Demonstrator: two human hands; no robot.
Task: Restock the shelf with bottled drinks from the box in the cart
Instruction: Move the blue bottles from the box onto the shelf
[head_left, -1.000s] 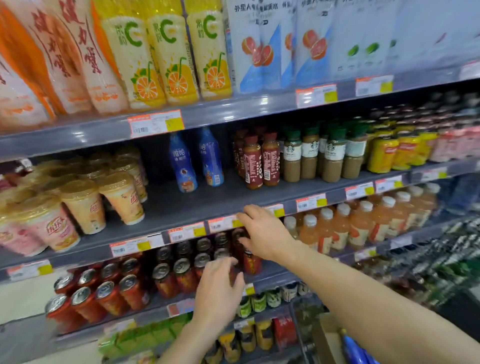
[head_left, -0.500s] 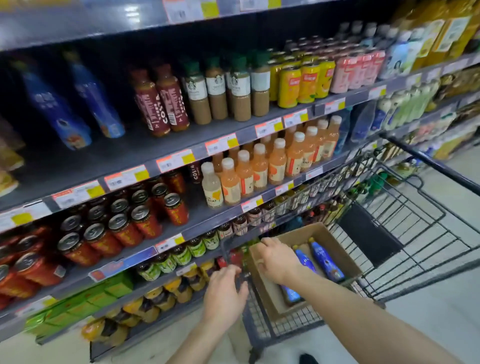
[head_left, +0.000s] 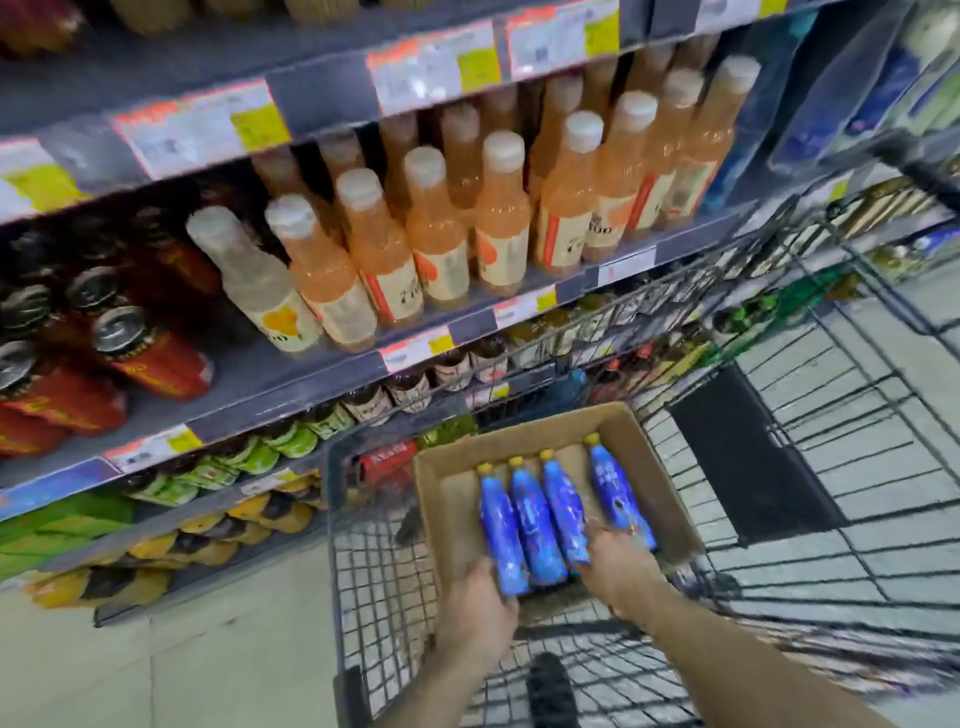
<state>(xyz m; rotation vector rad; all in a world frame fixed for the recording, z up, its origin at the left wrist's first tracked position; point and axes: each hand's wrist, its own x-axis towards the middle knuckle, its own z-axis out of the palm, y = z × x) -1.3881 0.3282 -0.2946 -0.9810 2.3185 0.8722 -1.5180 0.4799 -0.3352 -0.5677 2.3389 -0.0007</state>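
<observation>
A brown cardboard box (head_left: 519, 434) sits in the wire shopping cart (head_left: 335, 525), below the shelves. Several blue bottles (head_left: 537, 519) with yellow caps lie side by side in it, caps pointing away from me. My left hand (head_left: 475, 613) grips the base of the leftmost blue bottle (head_left: 498, 530). My right hand (head_left: 621, 569) curls over the bases of the two bottles on the right, one of them the rightmost bottle (head_left: 615, 493). The picture is motion-blurred, so the finger positions are not sharp.
The shelf (head_left: 311, 374) on the left holds orange drink bottles (head_left: 501, 228) and red cans (head_left: 150, 353); green and yellow packs fill the rows below. A black child-seat flap (head_left: 748, 452) hangs in the cart to the right of the box. The pale floor (head_left: 208, 665) lies at lower left.
My view has dropped from the shelf to the cart. Both hands left the can shelf, passed the box's near edge and now lie on the blue bottles inside.
</observation>
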